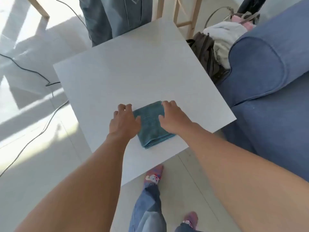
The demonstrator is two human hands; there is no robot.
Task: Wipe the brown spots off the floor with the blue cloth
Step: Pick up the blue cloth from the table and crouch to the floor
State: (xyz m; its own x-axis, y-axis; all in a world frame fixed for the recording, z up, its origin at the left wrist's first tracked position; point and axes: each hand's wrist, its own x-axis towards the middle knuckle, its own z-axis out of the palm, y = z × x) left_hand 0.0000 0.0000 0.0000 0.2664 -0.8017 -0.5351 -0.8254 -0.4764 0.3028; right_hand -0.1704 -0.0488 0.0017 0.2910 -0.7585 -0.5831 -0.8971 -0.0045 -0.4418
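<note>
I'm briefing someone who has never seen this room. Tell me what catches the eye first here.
First, the folded blue cloth near the front edge of the white table, with the left hand and right hand resting on its two sides. Next, the big blue sofa to the right. On the left, cables trail across the sunlit floor.
</note>
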